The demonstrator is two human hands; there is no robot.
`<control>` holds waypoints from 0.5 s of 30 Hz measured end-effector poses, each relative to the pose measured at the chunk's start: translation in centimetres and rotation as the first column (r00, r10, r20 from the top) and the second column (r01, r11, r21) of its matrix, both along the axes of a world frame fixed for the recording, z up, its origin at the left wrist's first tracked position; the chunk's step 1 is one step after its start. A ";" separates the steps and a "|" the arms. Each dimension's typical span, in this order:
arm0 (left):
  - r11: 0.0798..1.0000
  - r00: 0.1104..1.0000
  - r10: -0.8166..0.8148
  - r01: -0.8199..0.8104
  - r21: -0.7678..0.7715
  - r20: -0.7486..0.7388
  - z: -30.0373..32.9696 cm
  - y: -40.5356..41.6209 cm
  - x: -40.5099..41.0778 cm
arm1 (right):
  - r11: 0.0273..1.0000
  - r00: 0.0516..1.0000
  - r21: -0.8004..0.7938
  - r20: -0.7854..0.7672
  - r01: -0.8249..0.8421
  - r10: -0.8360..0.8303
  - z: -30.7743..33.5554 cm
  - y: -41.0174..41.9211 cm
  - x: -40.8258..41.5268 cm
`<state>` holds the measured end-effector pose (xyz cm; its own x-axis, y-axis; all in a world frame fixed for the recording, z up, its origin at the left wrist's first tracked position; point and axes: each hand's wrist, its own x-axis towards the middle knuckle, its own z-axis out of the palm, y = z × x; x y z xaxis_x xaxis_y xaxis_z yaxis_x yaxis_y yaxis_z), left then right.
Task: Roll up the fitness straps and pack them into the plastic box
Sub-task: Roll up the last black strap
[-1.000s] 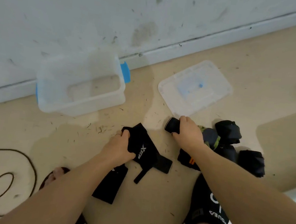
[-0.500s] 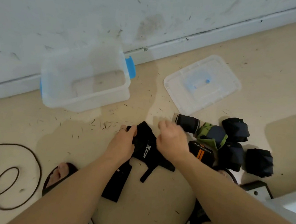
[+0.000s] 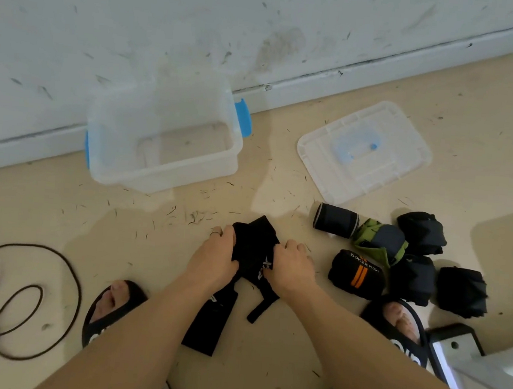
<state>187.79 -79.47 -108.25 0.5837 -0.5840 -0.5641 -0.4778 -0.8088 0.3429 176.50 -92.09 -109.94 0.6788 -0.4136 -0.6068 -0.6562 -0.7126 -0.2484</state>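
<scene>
Both hands, left (image 3: 216, 258) and right (image 3: 292, 266), pinch the flat black fabric fitness strap (image 3: 255, 246) on the floor, likely to start rolling it. The clear plastic box with blue handles (image 3: 163, 141) stands open beyond; rolled straps (image 3: 399, 258) lie to the right.

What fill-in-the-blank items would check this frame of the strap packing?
1. Both hands, left hand and right hand, grip the ____ strap.
2. The plastic box contains ____ straps.
3. The lid lies on the ____, right of the box.
4. The BOKEERSI roll has ____ stripes.

Missing words: black; no; floor; orange
</scene>
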 end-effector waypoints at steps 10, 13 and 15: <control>0.997 0.984 0.048 -0.058 -0.051 -0.169 5.0 1.4 -0.3 | 0.898 0.987 0.415 0.007 0.145 -0.163 7.2 -0.9 0.7; 0.983 0.970 0.126 -0.151 -0.104 -0.209 9.4 2.7 0.5 | 0.885 0.981 0.451 0.092 0.114 -0.173 12.5 -1.3 1.2; 0.966 0.959 0.181 -0.215 -0.143 -0.219 12.9 3.6 1.1 | 0.871 0.973 0.485 0.155 0.075 -0.170 16.9 -1.3 1.4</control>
<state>188.94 -75.88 -95.31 0.5803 -0.5625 -0.5889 -0.2201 -0.8045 0.5516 177.92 -93.36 -93.08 0.7614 -0.1964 -0.6179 -0.6381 -0.3954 -0.6607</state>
